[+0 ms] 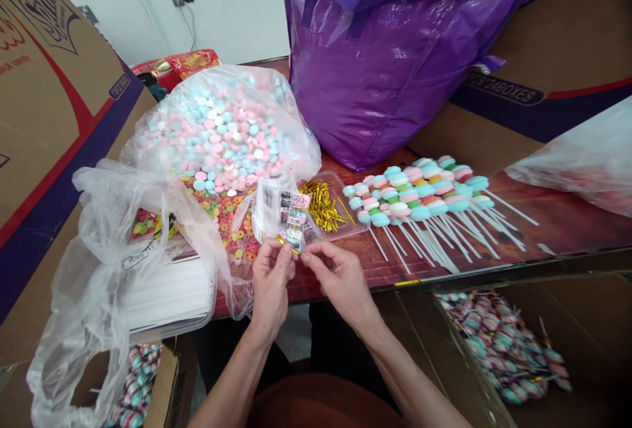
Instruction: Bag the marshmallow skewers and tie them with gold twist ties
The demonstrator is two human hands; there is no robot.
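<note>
A candy skewer in a printed clear wrapper (296,218) points away from me above the table's front edge. My left hand (272,276) is closed in a pinch around its lower end, and the fingers hide the stick. A gold twist tie (295,251) crosses the wrapper's neck between my two hands. My right hand (340,280) pinches the tie's right end with thumb and forefinger. Just beyond lie a stack of clear printed wrappers (269,211) and a pile of gold twist ties (320,207) in a clear plastic tray (348,234).
Unwrapped candy skewers (419,194) lie in rows at right. A clear bag of pastel candies (222,125) and ring candies (237,224) are at left, beside white sticks (170,293). A purple bag (395,59) stands behind. Wrapped skewers (503,342) fill a box below.
</note>
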